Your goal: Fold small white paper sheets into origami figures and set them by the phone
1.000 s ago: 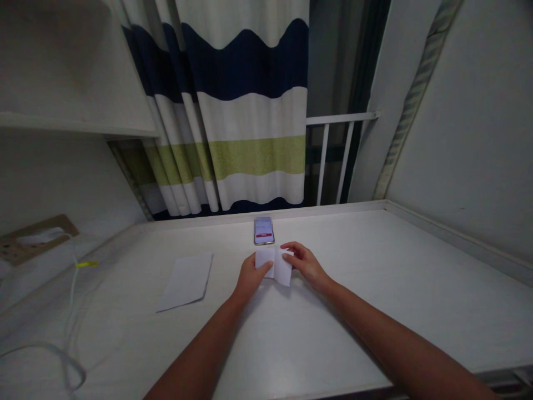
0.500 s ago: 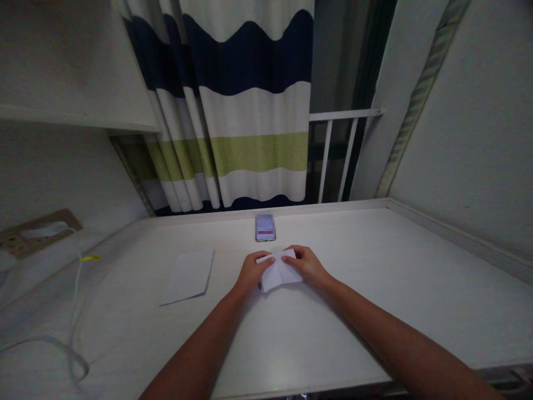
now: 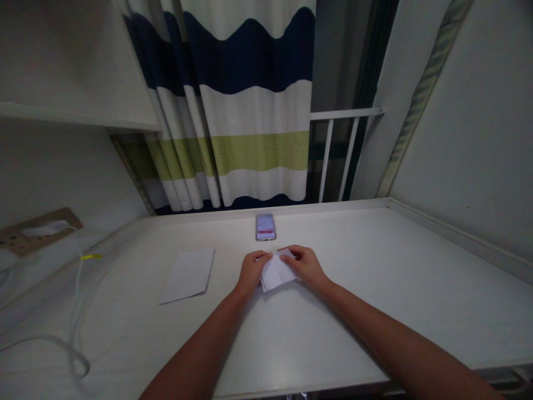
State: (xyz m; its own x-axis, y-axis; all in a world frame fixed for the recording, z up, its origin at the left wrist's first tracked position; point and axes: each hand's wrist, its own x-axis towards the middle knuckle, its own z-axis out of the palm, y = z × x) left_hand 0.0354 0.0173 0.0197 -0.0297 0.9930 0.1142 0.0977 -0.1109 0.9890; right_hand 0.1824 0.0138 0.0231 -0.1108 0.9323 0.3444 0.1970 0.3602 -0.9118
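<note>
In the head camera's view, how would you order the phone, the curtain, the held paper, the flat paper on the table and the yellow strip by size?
Largest to smallest, as they look:
1. Curtain
2. Flat paper
3. Held paper, partly hidden
4. Phone
5. Yellow strip

We looked from a single head-worn camera, above the near side of the desk (image 3: 395, 266), facing forward and down. The left hand (image 3: 251, 269) and right hand (image 3: 308, 265) lay fairly near us, somewhat below the middle of our view; beyond them, we faced the striped curtain (image 3: 258, 111), farther off and almost square on.
</note>
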